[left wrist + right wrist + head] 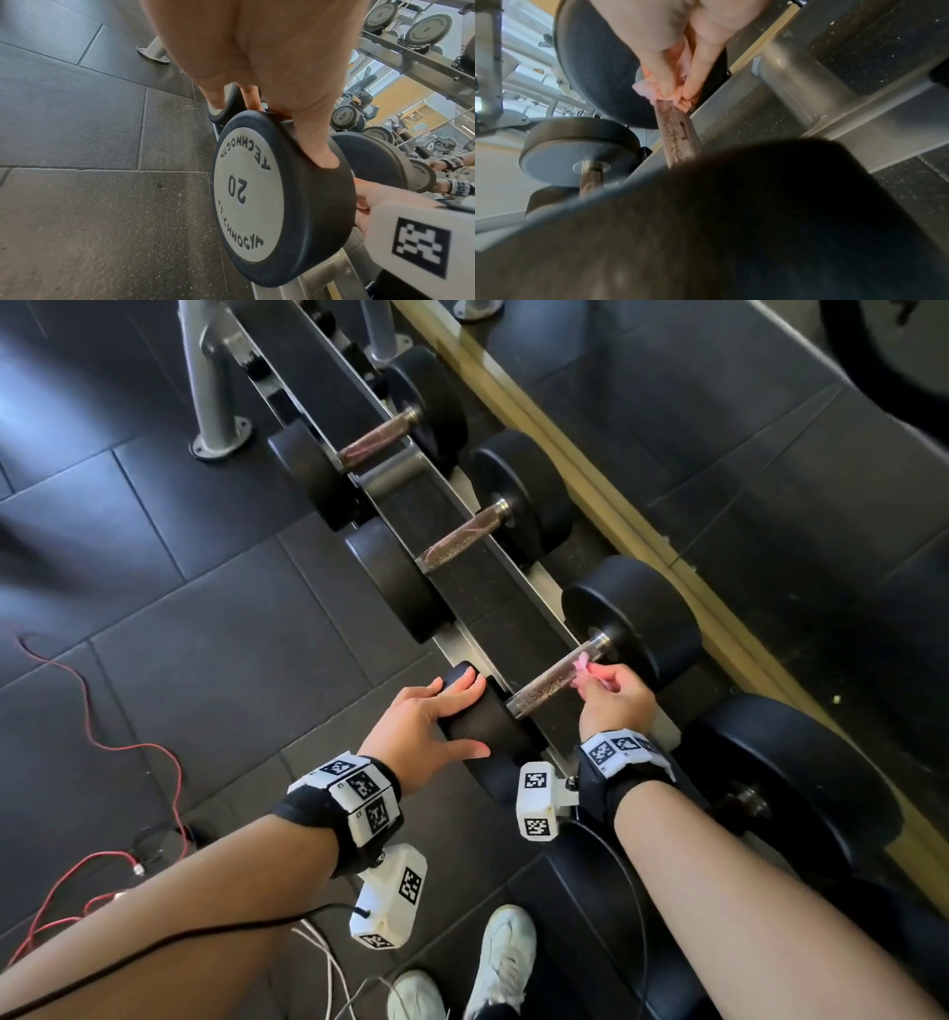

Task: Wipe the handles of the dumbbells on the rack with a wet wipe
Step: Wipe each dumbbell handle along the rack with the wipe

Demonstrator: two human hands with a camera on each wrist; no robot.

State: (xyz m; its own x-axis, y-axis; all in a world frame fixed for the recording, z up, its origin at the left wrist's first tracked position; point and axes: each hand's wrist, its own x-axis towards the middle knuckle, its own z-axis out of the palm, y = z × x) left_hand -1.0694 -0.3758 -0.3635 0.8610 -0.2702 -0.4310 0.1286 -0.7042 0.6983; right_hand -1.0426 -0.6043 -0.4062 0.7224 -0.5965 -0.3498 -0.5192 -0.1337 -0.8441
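A black 20 dumbbell lies across the low grey rack, its knurled metal handle bare along the near part. My right hand pinches a crumpled pink wet wipe against the handle's far part; the right wrist view shows the wipe bunched on the handle. My left hand rests on the dumbbell's near head, fingers spread over its rim and thumb along the side.
Two more dumbbells sit further along the rack, a bigger one closer to me. A mirror with a wooden edge runs on the right. Red and white cables and my white shoes are on the dark floor.
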